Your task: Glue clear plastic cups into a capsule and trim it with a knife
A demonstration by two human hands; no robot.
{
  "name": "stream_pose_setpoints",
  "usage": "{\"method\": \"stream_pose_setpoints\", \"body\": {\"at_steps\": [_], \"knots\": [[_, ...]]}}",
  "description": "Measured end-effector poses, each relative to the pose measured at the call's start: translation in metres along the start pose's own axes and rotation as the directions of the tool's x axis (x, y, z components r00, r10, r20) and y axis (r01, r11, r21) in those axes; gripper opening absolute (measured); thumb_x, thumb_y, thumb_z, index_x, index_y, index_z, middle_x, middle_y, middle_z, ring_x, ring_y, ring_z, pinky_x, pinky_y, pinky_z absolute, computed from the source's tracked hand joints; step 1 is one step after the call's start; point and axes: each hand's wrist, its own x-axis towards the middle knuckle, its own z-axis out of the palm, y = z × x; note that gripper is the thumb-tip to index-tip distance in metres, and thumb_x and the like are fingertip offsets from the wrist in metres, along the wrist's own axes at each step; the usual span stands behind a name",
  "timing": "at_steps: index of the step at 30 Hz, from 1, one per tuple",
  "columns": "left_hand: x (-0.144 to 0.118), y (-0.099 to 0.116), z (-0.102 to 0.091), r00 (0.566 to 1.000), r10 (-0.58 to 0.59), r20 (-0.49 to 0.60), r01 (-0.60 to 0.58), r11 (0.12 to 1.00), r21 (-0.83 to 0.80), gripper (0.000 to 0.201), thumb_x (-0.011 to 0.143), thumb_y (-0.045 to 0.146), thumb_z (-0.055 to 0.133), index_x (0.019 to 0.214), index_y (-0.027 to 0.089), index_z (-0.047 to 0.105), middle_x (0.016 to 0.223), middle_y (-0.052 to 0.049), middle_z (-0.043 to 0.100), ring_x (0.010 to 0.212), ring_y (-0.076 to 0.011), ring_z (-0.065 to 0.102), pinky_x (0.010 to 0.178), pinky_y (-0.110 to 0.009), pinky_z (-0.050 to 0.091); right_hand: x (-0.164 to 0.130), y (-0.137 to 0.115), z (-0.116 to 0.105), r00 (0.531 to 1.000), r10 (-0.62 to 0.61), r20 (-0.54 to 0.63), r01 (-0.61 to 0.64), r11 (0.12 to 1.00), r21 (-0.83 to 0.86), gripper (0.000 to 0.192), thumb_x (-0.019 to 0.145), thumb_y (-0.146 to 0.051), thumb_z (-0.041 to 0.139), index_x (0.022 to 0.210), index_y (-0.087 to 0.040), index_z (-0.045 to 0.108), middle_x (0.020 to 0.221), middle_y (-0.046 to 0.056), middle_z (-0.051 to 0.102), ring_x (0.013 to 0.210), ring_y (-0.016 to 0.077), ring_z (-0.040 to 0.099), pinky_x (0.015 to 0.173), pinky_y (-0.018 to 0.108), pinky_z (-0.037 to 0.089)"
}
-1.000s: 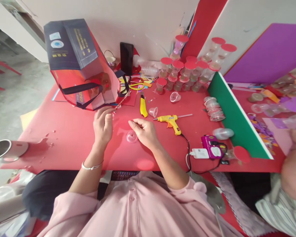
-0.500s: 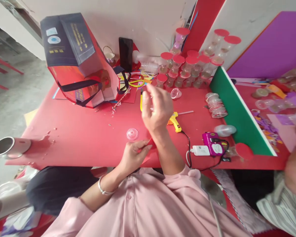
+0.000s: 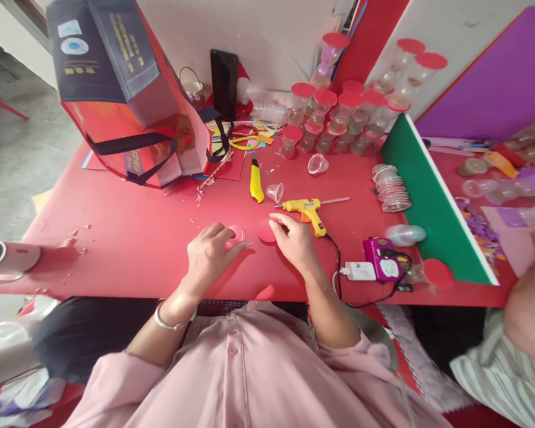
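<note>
Between the thumb and fingers of my right hand [image 3: 296, 242] is the edge of a round red disc [image 3: 266, 232], held just over the table. My left hand [image 3: 208, 255] is at a clear plastic dome lid [image 3: 237, 236], its thumb and fingers apart around the near side; whether it grips the lid cannot be made out. A yellow glue gun [image 3: 304, 208] lies just beyond my right hand. Farther off are a small clear cup [image 3: 275, 192] and a yellow utility knife [image 3: 255, 181]. Another red piece [image 3: 265, 293] rests at the table edge by my shirt.
Red-topped hourglass shapes made of clear cups [image 3: 325, 119] stand at the back. A large bag [image 3: 134, 107] leans at back left, a metal mug [image 3: 9, 258] at far left. Stacked lids [image 3: 390, 187] sit by a green divider [image 3: 437, 202]. Another person's arm [image 3: 530, 309] is at right.
My right hand has come down and taken the red disc. My left hand has moved left and forward to the clear lid. The view has shifted slightly.
</note>
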Motion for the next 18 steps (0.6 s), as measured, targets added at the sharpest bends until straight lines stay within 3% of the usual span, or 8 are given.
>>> {"method": "stream_pose_setpoints", "body": {"at_steps": [2, 4, 8, 12, 15, 18], "knots": [[0.004, -0.006, -0.006, 0.997, 0.053, 0.055, -0.058, 0.995, 0.08, 0.043, 0.081, 0.06, 0.087, 0.103, 0.024, 0.078, 0.113, -0.011, 0.075, 0.077, -0.019, 0.067, 0.06, -0.029, 0.042, 0.009, 0.004, 0.0, 0.997, -0.032, 0.072, 0.039, 0.995, -0.093, 0.033, 0.104, -0.033, 0.062, 0.128, -0.018, 0.077, 0.116, 0.012, 0.083, 0.102, 0.0218, 0.078, 0.093, 0.033, 0.058], [0.008, -0.011, -0.008, 0.993, 0.04, 0.11, -0.052, 0.993, 0.104, 0.046, 0.083, 0.058, 0.086, 0.11, 0.023, 0.074, 0.12, -0.01, 0.072, 0.075, -0.0176, 0.066, 0.059, -0.029, 0.043, 0.013, 0.004, -0.005, 0.994, -0.071, 0.08, 0.086, 0.973, -0.215, 0.037, 0.105, -0.036, 0.062, 0.135, -0.018, 0.075, 0.117, 0.012, 0.083, 0.105, 0.0231, 0.077, 0.094, 0.033, 0.056], [0.021, -0.015, -0.004, 0.993, -0.034, 0.109, 0.017, 0.989, 0.15, 0.041, 0.089, 0.055, 0.079, 0.108, 0.021, 0.066, 0.113, -0.008, 0.071, 0.081, -0.0205, 0.069, 0.058, -0.03, 0.041, 0.013, 0.002, -0.027, 0.982, -0.077, -0.174, -0.012, 0.888, -0.46, 0.038, 0.112, -0.043, 0.05, 0.127, -0.021, 0.076, 0.116, 0.012, 0.081, 0.107, 0.0262, 0.072, 0.094, 0.037, 0.05], [0.043, -0.02, 0.003, 0.982, -0.017, 0.189, -0.023, 0.977, 0.21, 0.058, 0.087, 0.051, 0.079, 0.137, 0.024, 0.064, 0.132, -0.012, 0.069, 0.103, -0.0285, 0.074, 0.061, -0.031, 0.045, 0.014, 0.011, -0.046, 0.954, 0.019, -0.299, -0.206, 0.765, -0.61, 0.042, 0.103, -0.05, 0.064, 0.127, -0.016, 0.073, 0.117, 0.019, 0.076, 0.11, 0.0328, 0.067, 0.086, 0.039, 0.047], [0.06, -0.023, 0.005, 0.965, 0.024, 0.261, -0.052, 0.994, 0.099, 0.04, 0.087, 0.041, 0.079, 0.123, 0.025, 0.074, 0.124, -0.01, 0.072, 0.096, -0.0251, 0.074, 0.066, -0.03, 0.05, 0.015, 0.021, -0.052, 0.944, 0.134, -0.302, -0.304, 0.713, -0.632, 0.052, 0.095, -0.058, 0.074, 0.123, -0.014, 0.072, 0.115, 0.02, 0.074, 0.108, 0.0341, 0.066, 0.083, 0.039, 0.047], [0.071, -0.021, 0.002, 0.988, -0.006, 0.155, 0.043, 0.971, -0.235, 0.035, 0.08, 0.038, 0.086, 0.11, 0.021, 0.078, 0.105, -0.008, 0.074, 0.077, -0.0172, 0.069, 0.065, -0.029, 0.053, 0.014, 0.028, -0.052, 0.938, 0.181, -0.297, -0.335, 0.699, -0.632, 0.057, 0.09, -0.065, 0.077, 0.119, -0.015, 0.072, 0.113, 0.019, 0.074, 0.107, 0.0333, 0.067, 0.082, 0.038, 0.047]]}}
